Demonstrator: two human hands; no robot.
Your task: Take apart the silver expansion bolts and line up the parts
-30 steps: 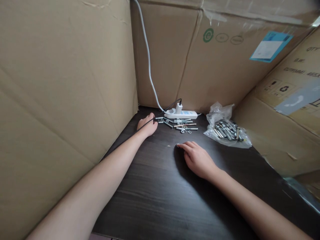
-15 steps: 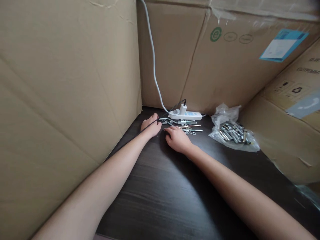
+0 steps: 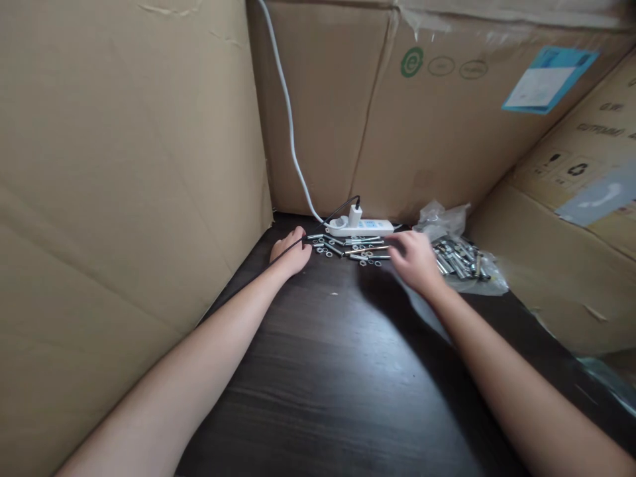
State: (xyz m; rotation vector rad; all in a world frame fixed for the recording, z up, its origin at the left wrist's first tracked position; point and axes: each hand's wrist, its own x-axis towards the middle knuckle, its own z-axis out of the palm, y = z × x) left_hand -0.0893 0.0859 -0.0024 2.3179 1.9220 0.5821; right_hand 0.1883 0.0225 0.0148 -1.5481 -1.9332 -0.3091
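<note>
My left hand [image 3: 292, 253] rests at the left on the dark tabletop, its fingers curled in beside loose washers [image 3: 328, 254]. What those fingers hold, if anything, is hidden. A thin black cable [image 3: 278, 256] crosses over this hand. Several long metal bolts [image 3: 362, 242] lie in rows between my hands, silver ones and a brassy one, with more rings around them. My right hand [image 3: 413, 260] is raised over the right end of the rows, thumb and fingers apart, with nothing visible between them. Just right of it lies a clear plastic bag [image 3: 489, 286] full of metal bolts [image 3: 460, 258].
A white power strip [image 3: 342, 232] with a white plug adapter [image 3: 355, 215] lies behind the bolts. Its white cord [image 3: 288, 112] climbs the back cardboard box [image 3: 318, 79]. Tall cardboard boxes stand left [image 3: 124, 165] and right [image 3: 561, 265] of the dark tabletop [image 3: 308, 371].
My right hand has moved right, from beside the washers toward the bag, and lifted. A small pale scrap now shows where it was. My left hand has stayed near the bolts; the view has shifted slightly.
</note>
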